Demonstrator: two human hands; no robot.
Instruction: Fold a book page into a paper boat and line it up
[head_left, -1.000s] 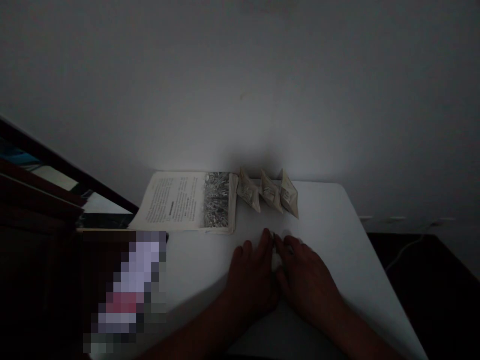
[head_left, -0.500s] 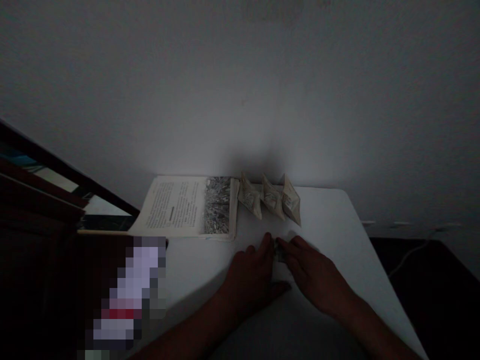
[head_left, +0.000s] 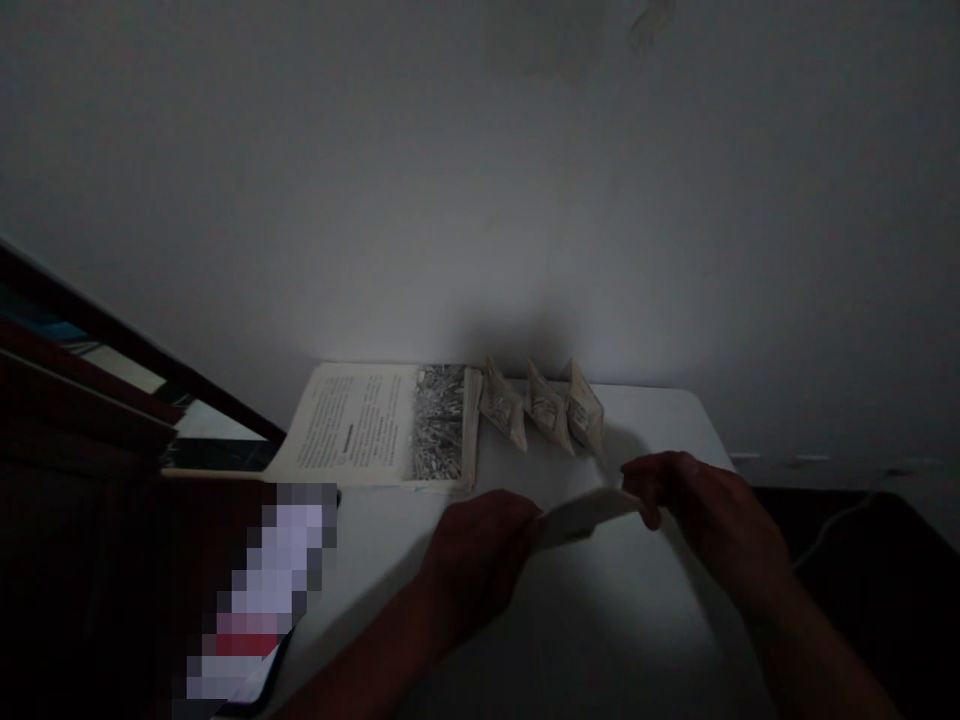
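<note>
A folded piece of paper [head_left: 581, 517] is held above the white table between my two hands, looking pale and nearly edge-on. My left hand [head_left: 480, 545] is closed on its left end, thumb side toward the paper. At the other end, the fingers of my right hand [head_left: 701, 510] pinch the paper's right corner. Beyond my hands stand three folded paper boats in a row: a left boat [head_left: 502, 405], a middle boat [head_left: 550, 408] and a right boat [head_left: 586, 408].
An open book [head_left: 360, 425] with a printed photo lies left of the boats, against the wall [head_left: 375, 200]. A phone [head_left: 255, 600] with a blurred-out screen rests at the table's left edge. A white cable [head_left: 832, 525] hangs beyond the table's right side.
The paper has come up off the table and is stretched between my hands. My hands have moved apart, the right one going further right. The view has tilted up slightly.
</note>
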